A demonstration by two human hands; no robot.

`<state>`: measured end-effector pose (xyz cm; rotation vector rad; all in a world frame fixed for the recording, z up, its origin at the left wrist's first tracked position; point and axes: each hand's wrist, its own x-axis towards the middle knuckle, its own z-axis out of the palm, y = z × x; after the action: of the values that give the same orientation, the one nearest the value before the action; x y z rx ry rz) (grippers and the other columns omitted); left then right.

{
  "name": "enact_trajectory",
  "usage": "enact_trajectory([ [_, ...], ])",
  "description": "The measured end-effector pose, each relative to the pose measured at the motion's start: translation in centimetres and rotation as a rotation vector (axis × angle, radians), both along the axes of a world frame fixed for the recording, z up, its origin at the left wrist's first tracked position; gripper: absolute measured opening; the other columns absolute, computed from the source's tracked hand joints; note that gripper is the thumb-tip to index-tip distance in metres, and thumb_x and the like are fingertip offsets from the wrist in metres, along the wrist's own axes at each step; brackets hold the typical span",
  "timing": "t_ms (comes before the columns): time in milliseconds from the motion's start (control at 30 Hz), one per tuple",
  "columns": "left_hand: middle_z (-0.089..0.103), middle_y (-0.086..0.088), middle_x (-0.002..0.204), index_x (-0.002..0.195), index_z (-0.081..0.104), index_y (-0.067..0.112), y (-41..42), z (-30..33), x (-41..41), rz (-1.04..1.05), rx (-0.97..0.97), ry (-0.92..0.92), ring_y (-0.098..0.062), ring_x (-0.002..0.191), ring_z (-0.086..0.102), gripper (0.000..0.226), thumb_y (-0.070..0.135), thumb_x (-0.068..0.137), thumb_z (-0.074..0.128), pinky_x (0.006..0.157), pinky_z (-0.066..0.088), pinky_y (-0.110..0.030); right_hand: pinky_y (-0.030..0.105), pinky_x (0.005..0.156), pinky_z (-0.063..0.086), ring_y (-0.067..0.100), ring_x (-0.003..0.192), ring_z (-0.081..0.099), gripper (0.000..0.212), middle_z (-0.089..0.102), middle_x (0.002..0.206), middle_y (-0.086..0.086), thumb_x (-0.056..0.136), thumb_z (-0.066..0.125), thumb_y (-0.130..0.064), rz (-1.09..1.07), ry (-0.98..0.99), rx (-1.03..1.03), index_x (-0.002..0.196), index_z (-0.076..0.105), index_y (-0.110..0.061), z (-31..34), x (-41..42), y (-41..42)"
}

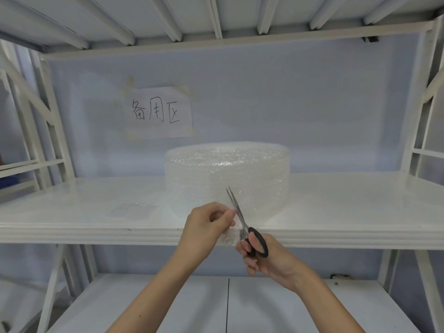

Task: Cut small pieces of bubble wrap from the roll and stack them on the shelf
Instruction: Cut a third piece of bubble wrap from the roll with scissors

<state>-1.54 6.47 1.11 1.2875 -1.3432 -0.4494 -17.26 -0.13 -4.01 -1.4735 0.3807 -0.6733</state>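
Observation:
A big roll of clear bubble wrap [225, 169] stands on the white shelf [336, 200], slightly right of the middle. Its loose end hangs forward over the shelf's front edge. My left hand [206, 227] pinches that loose end between thumb and fingers. My right hand [262, 255] holds black-handled scissors [240, 219], whose nearly closed blades point up and away through the wrap right beside my left fingertips. A small flat stack of cut bubble wrap pieces [131, 210] lies on the shelf to the left of the roll.
A paper sign with handwritten characters [159, 111] is taped to the back panel. White metal uprights [55, 121] frame the shelf on both sides. A lower shelf board [168, 304] lies beneath my arms.

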Motion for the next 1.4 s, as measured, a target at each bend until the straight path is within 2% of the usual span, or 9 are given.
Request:
enact_trajectory([
  [167, 0.072, 0.002, 0.065, 0.077, 0.072, 0.016, 0.0, -0.1, -0.1, -0.009, 0.002, 0.008, -0.012, 0.062, 0.063, 0.014, 0.018, 0.09, 0.067, 0.07, 0.057, -0.036, 0.025, 0.053, 0.041, 0.012, 0.051, 0.038, 0.056, 0.047, 0.071, -0.003, 0.059, 0.077, -0.067, -0.014, -0.013, -0.021, 0.067, 0.051, -0.018, -0.2, -0.1, -0.1],
  [333, 0.072, 0.003, 0.065, 0.078, 0.073, 0.017, 0.1, -0.2, -0.5, -0.029, 0.009, -0.008, -0.007, 0.063, 0.064, 0.013, 0.017, 0.09, 0.067, 0.069, 0.056, -0.03, 0.028, 0.054, 0.042, 0.013, 0.053, 0.04, 0.061, 0.047, 0.072, -0.001, 0.06, 0.077, -0.066, 0.014, -0.035, -0.002, 0.076, 0.052, -0.014, 0.5, -0.2, -0.5],
  [567, 0.072, -0.001, 0.067, 0.081, 0.073, 0.014, 0.2, -0.3, -0.2, -0.036, 0.023, -0.014, -0.014, 0.064, 0.063, 0.01, 0.017, 0.089, 0.068, 0.071, 0.057, -0.035, 0.028, 0.051, 0.04, 0.014, 0.051, 0.038, 0.058, 0.045, 0.067, 0.001, 0.049, 0.085, -0.063, -0.033, -0.039, -0.014, 0.066, 0.057, -0.015, 1.1, -0.1, -0.8],
  [733, 0.07, 0.004, 0.065, 0.081, 0.074, 0.011, 0.2, -0.7, -0.4, -0.084, 0.035, -0.028, -0.009, 0.062, 0.061, 0.012, 0.015, 0.089, 0.066, 0.068, 0.053, -0.027, 0.028, 0.05, 0.041, 0.014, 0.053, 0.038, 0.074, 0.045, 0.072, 0.004, 0.053, 0.08, -0.068, -0.024, -0.047, -0.018, 0.089, 0.056, -0.008, 2.0, 0.5, -0.9],
  [833, 0.07, 0.002, 0.067, 0.081, 0.073, 0.009, 0.3, -0.7, -0.5, -0.083, 0.02, -0.021, -0.01, 0.063, 0.061, 0.013, 0.015, 0.089, 0.066, 0.07, 0.054, -0.032, 0.026, 0.048, 0.04, 0.013, 0.051, 0.039, 0.072, 0.046, 0.072, 0.007, 0.053, 0.08, -0.068, -0.074, -0.051, -0.064, 0.091, 0.064, -0.009, 2.1, 0.9, -0.9],
  [1000, 0.069, 0.002, 0.065, 0.077, 0.073, 0.015, 0.4, -0.9, -0.5, -0.08, 0.014, -0.025, -0.012, 0.062, 0.06, 0.013, 0.015, 0.089, 0.068, 0.072, 0.055, -0.039, 0.025, 0.047, 0.039, 0.013, 0.052, 0.039, 0.066, 0.053, 0.06, -0.005, 0.051, 0.078, -0.071, -0.087, -0.063, -0.086, 0.082, 0.068, -0.014, 2.0, 1.4, -0.5],
  [1067, 0.069, 0.001, 0.064, 0.073, 0.073, 0.019, 0.4, -1.0, -0.5, -0.066, 0.01, -0.023, -0.012, 0.061, 0.06, 0.016, 0.015, 0.088, 0.068, 0.071, 0.055, -0.04, 0.025, 0.047, 0.04, 0.014, 0.053, 0.039, 0.067, 0.053, 0.063, -0.001, 0.051, 0.078, -0.071, -0.108, -0.058, -0.095, 0.083, 0.068, -0.013, 2.1, 1.5, -0.5],
  [1167, 0.067, -0.001, 0.062, 0.072, 0.073, 0.017, 0.5, -0.9, -0.4, -0.054, 0.002, -0.013, -0.01, 0.059, 0.058, 0.015, 0.016, 0.087, 0.069, 0.066, 0.052, -0.033, 0.023, 0.047, 0.041, 0.016, 0.057, 0.04, 0.071, 0.051, 0.077, 0.012, 0.052, 0.078, -0.07, -0.162, -0.056, -0.119, 0.087, 0.067, -0.009, 2.3, 1.7, -0.6],
  [1400, 0.066, -0.002, 0.062, 0.071, 0.072, 0.017, 0.6, -0.6, 0.0, -0.066, 0.012, -0.008, -0.01, 0.057, 0.057, 0.015, 0.017, 0.087, 0.07, 0.064, 0.05, -0.029, 0.023, 0.047, 0.041, 0.019, 0.06, 0.04, 0.06, 0.043, 0.083, 0.015, 0.053, 0.079, -0.069, -0.189, -0.068, -0.117, 0.077, 0.068, -0.015, 2.6, 2.1, -0.3],
])
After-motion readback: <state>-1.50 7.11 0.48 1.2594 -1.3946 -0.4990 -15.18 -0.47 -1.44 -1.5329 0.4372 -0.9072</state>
